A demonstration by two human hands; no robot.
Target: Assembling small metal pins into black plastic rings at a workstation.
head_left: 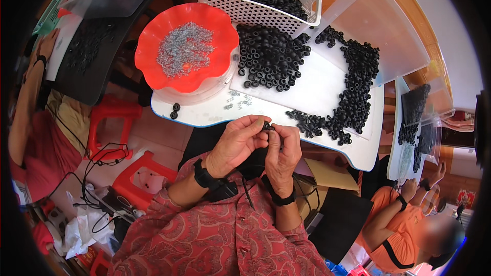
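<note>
I had my left hand (236, 143) and right hand (284, 151) pinched together on one black ring (268, 127); the ring pile (327, 122) lay at two o'clock, nearer the right.

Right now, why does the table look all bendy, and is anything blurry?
In the head view, the fisheye lens curves the white table edge and leaves black corners; both hands look sharp, the red bowl shines with glare, and the co-worker's face at lower right is blurred.

Bare white table (215, 115) ahead; red bowl (186, 46), black rings (271, 56) beyond.
</note>
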